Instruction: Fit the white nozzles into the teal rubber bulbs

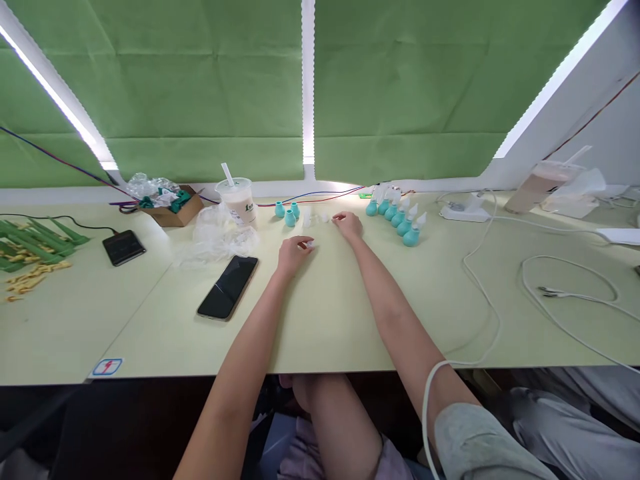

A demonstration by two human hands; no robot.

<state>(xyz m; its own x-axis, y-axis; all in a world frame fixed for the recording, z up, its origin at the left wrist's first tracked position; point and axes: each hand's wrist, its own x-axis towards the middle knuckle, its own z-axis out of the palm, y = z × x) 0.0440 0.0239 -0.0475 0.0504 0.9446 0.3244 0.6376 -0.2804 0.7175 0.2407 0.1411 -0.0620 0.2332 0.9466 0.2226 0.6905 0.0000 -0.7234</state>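
My left hand [294, 253] is closed in a pinch on a small clear plastic piece [311, 245], just above the table. My right hand [349, 225] is farther forward, fingertips drawn together at the table; whatever is between them is too small to make out. Beside those fingertips lie a few small clear plastic pieces [324, 218], and left of them stands a clear nozzle [307, 216]. Three teal rubber bulbs [289, 218] without nozzles stand behind my left hand. To the right of my right hand, several teal bulbs with clear nozzles [411, 236] stand in a slanting row.
A phone [228, 288] lies left of my left forearm. Behind it are a crumpled plastic bag [213, 237], a drink cup [241, 200] and a cardboard box [175, 212]. A white cable [483, 287] crosses my right arm from a power strip [465, 210].
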